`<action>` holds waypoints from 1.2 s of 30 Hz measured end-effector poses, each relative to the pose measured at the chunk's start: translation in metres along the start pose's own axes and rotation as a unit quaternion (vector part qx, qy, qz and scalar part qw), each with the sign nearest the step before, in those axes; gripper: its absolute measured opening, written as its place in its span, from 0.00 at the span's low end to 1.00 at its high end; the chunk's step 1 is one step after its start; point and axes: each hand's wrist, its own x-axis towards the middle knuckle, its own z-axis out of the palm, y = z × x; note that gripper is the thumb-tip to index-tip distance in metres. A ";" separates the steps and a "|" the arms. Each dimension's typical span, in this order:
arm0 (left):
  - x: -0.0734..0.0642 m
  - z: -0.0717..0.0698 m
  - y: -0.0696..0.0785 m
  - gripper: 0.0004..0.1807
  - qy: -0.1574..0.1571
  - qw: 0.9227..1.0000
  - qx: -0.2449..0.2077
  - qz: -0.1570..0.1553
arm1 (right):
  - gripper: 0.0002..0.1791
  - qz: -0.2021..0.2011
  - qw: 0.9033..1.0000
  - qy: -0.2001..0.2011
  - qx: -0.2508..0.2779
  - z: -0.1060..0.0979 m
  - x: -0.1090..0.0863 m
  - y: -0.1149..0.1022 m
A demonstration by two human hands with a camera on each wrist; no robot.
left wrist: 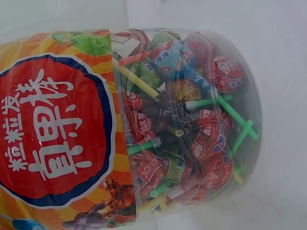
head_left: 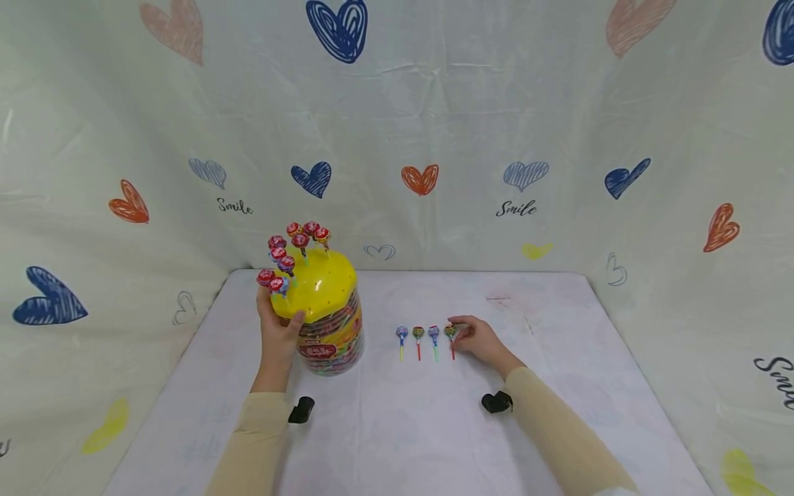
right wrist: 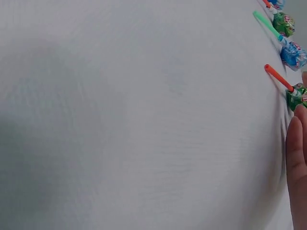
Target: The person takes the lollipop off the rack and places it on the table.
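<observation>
A clear jar [head_left: 331,341] full of wrapped lollipops stands on the table, with a yellow lid [head_left: 325,282]. Lollipops [head_left: 300,241] stick up from the lid's far and left sides. My left hand [head_left: 277,337] grips the lid's left edge, thumb at the front; the left wrist view shows only the jar's label [left wrist: 57,129] and lower part. To the right, several lollipops lie in a row, heads away from me. My right hand [head_left: 477,341] pinches the head of the rightmost one, a green-wrapped lollipop [right wrist: 293,98] with a red stick. Beside it lies a blue-wrapped lollipop [right wrist: 291,55] with a green stick.
The white-covered table [head_left: 397,434] ends at a hanging curtain [head_left: 459,103] printed with hearts. A black object [head_left: 302,410] is at my left wrist and another black object [head_left: 497,401] at my right wrist. Between jar and right hand lies a blue lollipop [head_left: 402,333] with a yellow stick.
</observation>
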 end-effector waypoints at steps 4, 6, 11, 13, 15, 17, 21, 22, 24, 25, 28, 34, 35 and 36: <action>0.000 0.000 0.001 0.42 0.003 1.000 0.004 -0.015 | 0.29 -0.008 1.000 0.012 0.006 -0.004 0.002 -0.008; 0.000 -0.001 0.002 0.42 0.005 1.000 0.008 -0.022 | 0.29 -0.016 1.000 0.012 0.021 -0.004 0.003 -0.016; -0.001 -0.002 0.001 0.41 0.007 0.999 0.015 -0.028 | 0.30 -0.048 0.997 0.009 0.058 -0.002 0.002 -0.052; -0.001 -0.002 0.001 0.41 0.007 1.000 0.012 -0.025 | 0.29 -0.057 0.996 0.004 0.067 -0.001 -0.004 -0.079; -0.001 -0.002 0.001 0.41 0.006 1.000 0.013 -0.026 | 0.28 -0.063 0.995 -0.005 0.075 0.001 -0.010 -0.105; -0.001 -0.002 0.001 0.41 0.006 1.000 0.012 -0.028 | 0.27 -0.076 0.994 -0.015 0.080 0.003 -0.014 -0.126; -0.003 0.000 0.008 0.42 0.004 0.999 0.006 -0.037 | 0.26 -0.110 0.988 -0.031 0.099 0.010 -0.012 -0.144; -0.003 0.002 0.011 0.42 0.004 0.999 0.003 -0.037 | 0.26 -0.118 0.987 -0.037 0.106 0.013 -0.012 -0.148; -0.004 0.005 0.019 0.42 0.002 0.999 -0.001 -0.033 | 0.27 -0.129 0.984 -0.047 0.116 0.019 -0.006 -0.150; -0.005 0.006 0.022 0.42 0.003 1.000 -0.002 -0.030 | 0.27 -0.140 0.981 -0.052 0.121 0.022 -0.003 -0.150; -0.006 0.009 0.028 0.42 0.002 1.000 -0.001 -0.021 | 0.27 -0.158 0.977 -0.060 0.127 0.032 0.005 -0.151; -0.006 0.010 0.029 0.41 -0.001 1.000 0.007 -0.012 | 0.26 -0.196 0.970 -0.055 0.131 0.046 0.010 -0.168; -0.006 0.010 0.030 0.41 -0.001 1.000 0.008 -0.012 | 0.26 -0.203 0.969 -0.054 0.132 0.047 0.010 -0.172; -0.006 0.010 0.030 0.41 0.000 1.000 0.010 -0.012 | 0.25 -0.208 0.968 -0.054 0.132 0.049 0.011 -0.176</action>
